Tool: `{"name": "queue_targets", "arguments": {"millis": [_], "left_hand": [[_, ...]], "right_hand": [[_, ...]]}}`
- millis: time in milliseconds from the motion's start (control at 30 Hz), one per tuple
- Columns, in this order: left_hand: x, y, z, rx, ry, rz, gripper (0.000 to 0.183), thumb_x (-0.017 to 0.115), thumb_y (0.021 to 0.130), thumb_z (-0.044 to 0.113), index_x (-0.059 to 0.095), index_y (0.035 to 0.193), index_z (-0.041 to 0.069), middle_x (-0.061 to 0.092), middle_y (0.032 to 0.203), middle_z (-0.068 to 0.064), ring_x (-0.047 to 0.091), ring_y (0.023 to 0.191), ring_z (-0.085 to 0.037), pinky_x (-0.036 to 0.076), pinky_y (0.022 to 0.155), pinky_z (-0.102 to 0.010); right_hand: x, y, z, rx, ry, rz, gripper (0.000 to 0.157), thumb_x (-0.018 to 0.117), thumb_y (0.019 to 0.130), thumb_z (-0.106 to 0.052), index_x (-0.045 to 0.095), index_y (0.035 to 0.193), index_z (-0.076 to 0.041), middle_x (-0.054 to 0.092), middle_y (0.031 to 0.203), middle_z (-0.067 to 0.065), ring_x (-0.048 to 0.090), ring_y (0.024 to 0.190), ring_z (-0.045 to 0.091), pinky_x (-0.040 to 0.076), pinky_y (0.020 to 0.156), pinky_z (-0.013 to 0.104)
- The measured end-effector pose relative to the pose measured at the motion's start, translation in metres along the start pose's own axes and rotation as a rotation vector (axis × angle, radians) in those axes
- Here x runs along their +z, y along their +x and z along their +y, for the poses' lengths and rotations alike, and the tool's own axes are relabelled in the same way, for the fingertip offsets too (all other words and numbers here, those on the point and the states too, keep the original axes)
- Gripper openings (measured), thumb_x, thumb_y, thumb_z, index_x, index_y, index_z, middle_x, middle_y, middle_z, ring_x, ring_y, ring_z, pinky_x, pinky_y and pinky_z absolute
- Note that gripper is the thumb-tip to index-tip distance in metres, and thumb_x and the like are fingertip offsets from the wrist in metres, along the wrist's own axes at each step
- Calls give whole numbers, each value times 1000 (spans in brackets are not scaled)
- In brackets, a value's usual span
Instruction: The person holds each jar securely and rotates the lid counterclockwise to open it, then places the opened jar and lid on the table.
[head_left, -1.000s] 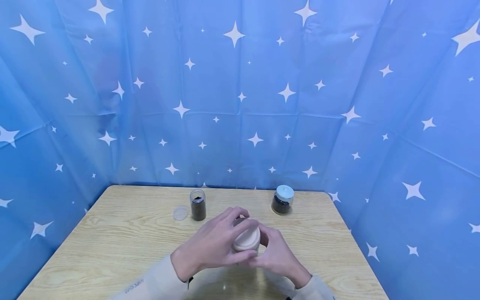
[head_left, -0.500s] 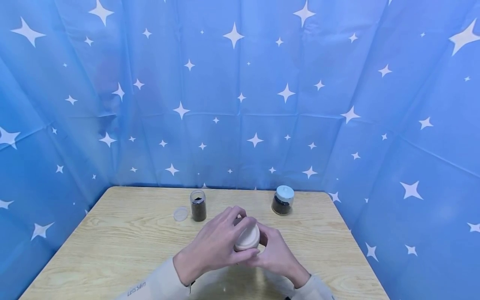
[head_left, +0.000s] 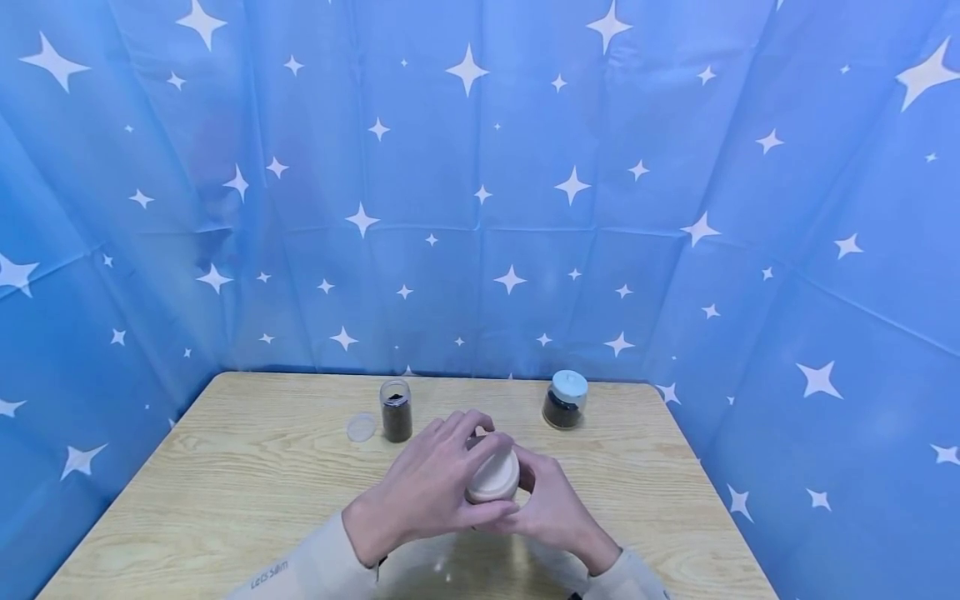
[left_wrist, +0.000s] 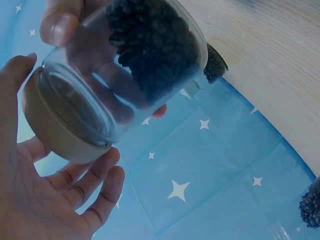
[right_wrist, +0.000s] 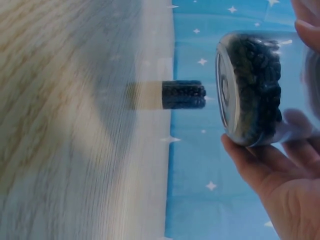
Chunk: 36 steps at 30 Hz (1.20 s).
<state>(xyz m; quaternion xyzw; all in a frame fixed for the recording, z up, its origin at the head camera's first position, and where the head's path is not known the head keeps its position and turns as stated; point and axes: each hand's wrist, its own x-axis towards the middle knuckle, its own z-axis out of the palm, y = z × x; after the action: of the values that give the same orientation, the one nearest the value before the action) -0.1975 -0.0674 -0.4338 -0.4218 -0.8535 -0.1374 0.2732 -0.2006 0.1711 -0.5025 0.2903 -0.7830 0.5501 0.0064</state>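
Observation:
In the head view a cream lid (head_left: 495, 477) sits on a clear jar, held above the near part of the table. My left hand (head_left: 429, 492) grips this lid, its thumb on the near side and fingers curled over the far side. My right hand (head_left: 551, 510) wraps round the jar's body from the right. Dark beans fill the bottom end of the jar (left_wrist: 155, 50) in the left wrist view, where the lid looks seated on its mouth. The right wrist view shows the jar's round base (right_wrist: 227, 92), with right-hand fingers (right_wrist: 250, 162) supporting the glass side.
At the back of the wooden table (head_left: 247, 467) stands a lidless clear jar (head_left: 396, 412) part-filled with dark contents. A clear round lid (head_left: 361, 427) lies left of it. A blue-lidded jar (head_left: 566, 402) stands at back right. A starry blue curtain (head_left: 420, 183) hangs behind.

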Motion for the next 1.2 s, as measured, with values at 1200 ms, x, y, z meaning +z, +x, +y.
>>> {"name": "queue_targets", "arguments": {"millis": [1200], "left_hand": [[-5, -3, -28, 424, -138, -65, 62, 80, 108, 48, 63, 165, 30, 66, 166, -3, 65, 153, -21, 56, 128, -34]], "right_hand": [[-6, -6, 1, -33, 41, -75, 71, 106, 86, -22, 72, 149, -26, 80, 142, 0, 82, 121, 16, 69, 105, 35]]}}
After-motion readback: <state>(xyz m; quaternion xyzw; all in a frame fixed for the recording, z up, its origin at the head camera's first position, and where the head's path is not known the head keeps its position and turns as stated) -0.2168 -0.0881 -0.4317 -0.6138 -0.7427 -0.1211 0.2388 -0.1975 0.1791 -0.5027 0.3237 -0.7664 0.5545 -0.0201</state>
